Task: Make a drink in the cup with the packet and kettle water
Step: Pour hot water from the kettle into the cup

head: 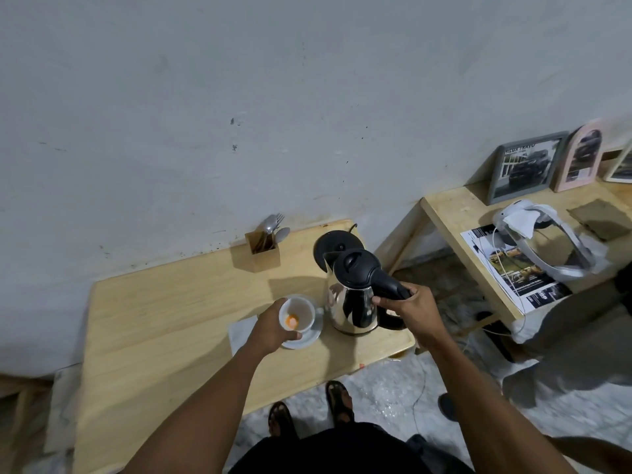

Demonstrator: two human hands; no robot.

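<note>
A white cup (301, 311) with orange powder at its bottom stands on a white saucer (309, 338) on the wooden table (171, 319). My left hand (273, 328) grips the cup's near side. A steel kettle (352, 302) with a black lid and handle is just right of the cup, off its black base (333, 242), upright over the table. My right hand (408, 307) is closed around the kettle's handle. A pale flat sheet (239, 331), possibly the packet, lies under my left wrist.
A wooden holder with spoons and a fork (263, 249) stands at the table's back by the wall. To the right, a second wooden bench (455, 213) carries a headset, printed papers and picture frames. A cable runs on the floor. My sandalled feet are below the table edge.
</note>
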